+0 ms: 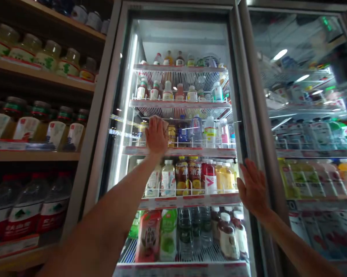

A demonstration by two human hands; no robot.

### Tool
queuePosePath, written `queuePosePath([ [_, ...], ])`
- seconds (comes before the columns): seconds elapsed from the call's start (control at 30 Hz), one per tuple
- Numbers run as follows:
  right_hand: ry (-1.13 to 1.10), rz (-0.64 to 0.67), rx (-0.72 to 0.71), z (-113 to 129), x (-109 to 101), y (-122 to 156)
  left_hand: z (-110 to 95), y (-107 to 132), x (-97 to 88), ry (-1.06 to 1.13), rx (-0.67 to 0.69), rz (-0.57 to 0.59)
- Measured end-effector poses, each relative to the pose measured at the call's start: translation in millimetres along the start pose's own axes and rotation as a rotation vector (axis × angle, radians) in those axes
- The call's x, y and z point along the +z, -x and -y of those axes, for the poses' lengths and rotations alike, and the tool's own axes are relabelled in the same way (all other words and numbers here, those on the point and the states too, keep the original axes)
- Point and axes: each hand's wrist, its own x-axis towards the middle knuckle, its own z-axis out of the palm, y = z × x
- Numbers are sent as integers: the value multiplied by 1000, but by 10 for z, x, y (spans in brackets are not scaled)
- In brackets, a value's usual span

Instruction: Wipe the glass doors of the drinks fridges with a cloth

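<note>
My left hand (157,136) reaches up to the glass door (179,42) of a drinks fridge, at the level of the middle shelf. Its palm faces the glass, with a pale folded cloth (164,125) under the fingers; most of the cloth is hidden by the hand. Lower on the right, my right hand (252,188) lies with fingers stretched out against the metal door frame (250,96), and nothing shows in it. Behind the glass stand rows of bottles, among them a red-labelled bottle (209,177) and dark brown bottles (182,175).
On the left, wooden shelves (43,154) carry jars and large bottles with red labels (25,207). A second glass-fronted fridge (312,142) with more drinks adjoins on the right, lights reflecting in its door. Cartons (149,234) stand on the bottom rack.
</note>
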Motion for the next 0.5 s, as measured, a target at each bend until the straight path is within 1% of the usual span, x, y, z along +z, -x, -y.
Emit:
queuePosePath([
  [0.03,11,2,8,-50,-13,8,-81,-26,44,8,21,19],
  [0.07,18,6,11,-80,-20,18,-206,-2,98,24,113,67],
  [0.17,24,15,5,-98,-33,51,-713,255,267,76,577,246],
  [0.23,27,11,0,-121,-63,69,-987,386,334,92,895,320],
  [0.27,32,6,6,-150,-88,75,-1073,397,349,88,980,334],
  [0.3,40,-1,20,-189,-118,77,-1130,373,356,75,979,328],
  [0.33,48,-6,37,-234,-150,77,-1168,329,361,55,891,304],
  [0.4,62,-11,74,-317,-210,73,-1229,269,379,13,618,238],
  [0.43,66,-11,86,-348,-233,74,-1271,294,394,7,544,215],
  [0.47,68,-6,89,-368,-251,80,-1325,371,411,16,558,212],
  [0.5,67,-1,85,-381,-263,94,-1387,495,427,37,658,226],
])
